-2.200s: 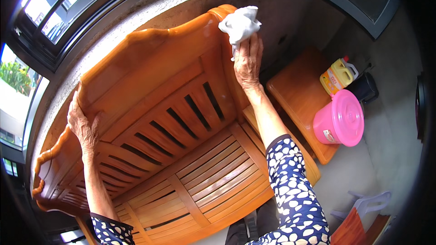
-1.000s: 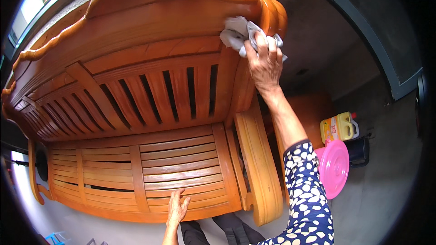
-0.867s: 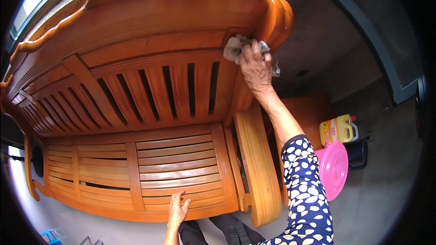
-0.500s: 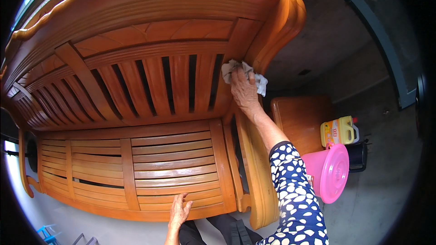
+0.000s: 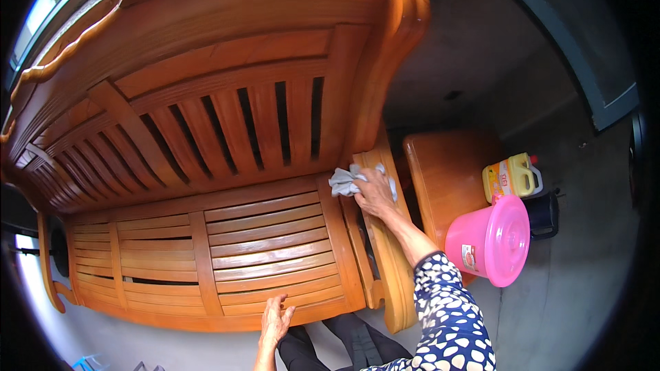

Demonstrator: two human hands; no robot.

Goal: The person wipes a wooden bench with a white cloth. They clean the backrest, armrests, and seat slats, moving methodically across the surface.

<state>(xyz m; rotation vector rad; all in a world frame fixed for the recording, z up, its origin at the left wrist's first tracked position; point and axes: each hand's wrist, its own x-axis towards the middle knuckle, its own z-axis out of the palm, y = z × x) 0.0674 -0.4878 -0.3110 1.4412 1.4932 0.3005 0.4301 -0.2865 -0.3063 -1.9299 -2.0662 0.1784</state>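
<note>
A wooden bench (image 5: 268, 240) with a slatted seat and a tall slatted backrest (image 5: 230, 124) fills the left and middle. My right hand (image 5: 375, 193) is closed on a whitish cloth (image 5: 344, 182), pressing it on the rear end of the right armrest (image 5: 388, 261), where it meets the backrest. Part of the cloth hangs over the armrest's inner side. Near the seat's front edge is my left hand (image 5: 276, 321), its fingers apart and nothing in them. Whether it touches the seat I cannot tell.
Right of the armrest stands a low wooden side table (image 5: 440, 172). Beside it are a pink lidded bucket (image 5: 474, 240), a yellow jug (image 5: 507, 177) and a dark container (image 5: 542, 214). A blue plastic item (image 5: 86, 363) shows at the lower left.
My right hand has moved with the cloth from the backrest's right post down to the rear of the armrest. My left hand stays near the seat's front edge. The view has shifted slightly.
</note>
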